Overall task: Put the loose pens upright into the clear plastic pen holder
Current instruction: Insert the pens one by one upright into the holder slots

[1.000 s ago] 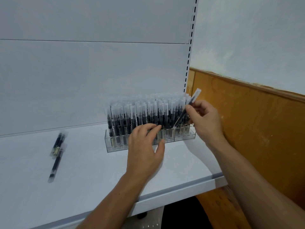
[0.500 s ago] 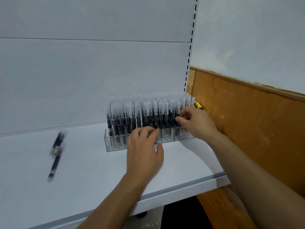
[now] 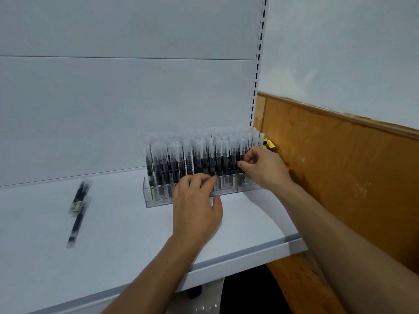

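Loose pens lie on the white shelf well to the left of the pen holder. Two lie side by side and a third lies just below them, all pointing roughly away from the person. They look blurred, so any wrapping is hard to make out.

The left hand reaches forward from the lower middle with its back up and the forearm crossing the shelf's front edge. Its fingers are stretched out and relaxed, with the tips against the front of the holder near its middle. The thumb is spread to the right and grips nothing.

The right hand comes in from the right over the shelf's corner, with the wrist bent toward the holder's right end. Its forefinger and thumb are curled close together against the front row. I cannot tell whether a pen sits between them.

The clear plastic holder stands at the back right of the shelf, its long side facing the person. It is packed with rows of standing pens, dark barrels with frosted caps uppermost, all upright. A small yellow object shows behind the right hand, against the wooden wall panel.
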`<move>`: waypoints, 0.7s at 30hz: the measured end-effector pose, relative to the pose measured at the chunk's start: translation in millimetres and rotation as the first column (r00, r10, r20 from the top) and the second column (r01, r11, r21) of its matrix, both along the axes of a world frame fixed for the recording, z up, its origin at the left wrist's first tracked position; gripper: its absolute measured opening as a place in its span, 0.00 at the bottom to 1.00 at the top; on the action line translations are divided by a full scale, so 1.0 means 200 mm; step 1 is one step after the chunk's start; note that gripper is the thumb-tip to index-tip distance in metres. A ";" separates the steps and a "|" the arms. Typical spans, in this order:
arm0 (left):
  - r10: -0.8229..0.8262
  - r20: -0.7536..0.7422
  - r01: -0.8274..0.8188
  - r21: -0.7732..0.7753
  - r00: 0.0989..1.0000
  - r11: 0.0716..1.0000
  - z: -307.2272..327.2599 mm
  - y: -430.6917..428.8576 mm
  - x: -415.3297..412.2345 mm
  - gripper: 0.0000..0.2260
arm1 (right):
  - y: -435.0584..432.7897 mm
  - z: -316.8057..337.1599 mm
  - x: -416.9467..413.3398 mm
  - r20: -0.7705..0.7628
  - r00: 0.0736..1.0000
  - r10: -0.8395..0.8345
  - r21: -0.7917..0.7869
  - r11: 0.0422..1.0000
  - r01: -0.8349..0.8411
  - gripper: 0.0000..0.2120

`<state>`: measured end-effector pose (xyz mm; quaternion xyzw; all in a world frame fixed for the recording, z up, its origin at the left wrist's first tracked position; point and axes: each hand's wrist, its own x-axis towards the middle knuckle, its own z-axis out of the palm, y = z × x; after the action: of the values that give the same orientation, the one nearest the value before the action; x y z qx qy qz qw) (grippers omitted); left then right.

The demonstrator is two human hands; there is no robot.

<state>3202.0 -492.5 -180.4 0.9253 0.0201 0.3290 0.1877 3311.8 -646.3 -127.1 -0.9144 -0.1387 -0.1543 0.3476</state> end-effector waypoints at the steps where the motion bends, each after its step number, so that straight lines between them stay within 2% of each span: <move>1: -0.001 0.000 0.001 -0.003 1.000 1.000 0.00 0.00 0.00 0.19 | 0.00 0.01 0.00 -0.004 1.000 -0.002 -0.001 1.000 0.002 0.08; 8: -0.129 -0.085 0.130 0.005 0.988 0.991 0.04 0.07 -0.07 0.21 | 0.01 0.04 -0.08 -0.052 0.998 -0.022 -0.165 0.986 0.014 0.10; 12: -0.159 -0.078 0.160 0.011 0.984 0.987 0.10 0.22 -0.19 0.17 | 0.04 0.08 -0.18 -0.097 0.995 0.027 -0.286 0.957 -0.054 0.14; 17: -0.013 -0.063 0.012 -0.014 0.998 1.000 0.13 0.51 -0.39 0.12 | 0.27 0.09 -0.39 -0.195 0.960 0.203 -0.306 0.917 -0.256 0.14; 21: 0.163 -0.124 -0.181 -0.148 0.979 0.972 0.11 0.78 -0.55 0.12 | 0.56 0.01 -0.53 -0.280 0.891 0.358 -0.256 0.867 -0.428 0.14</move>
<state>3091.9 -336.7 -157.9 0.9190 0.1366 0.2894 0.2300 3205.1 -534.2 -125.4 -0.9210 -0.3055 0.0478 0.2370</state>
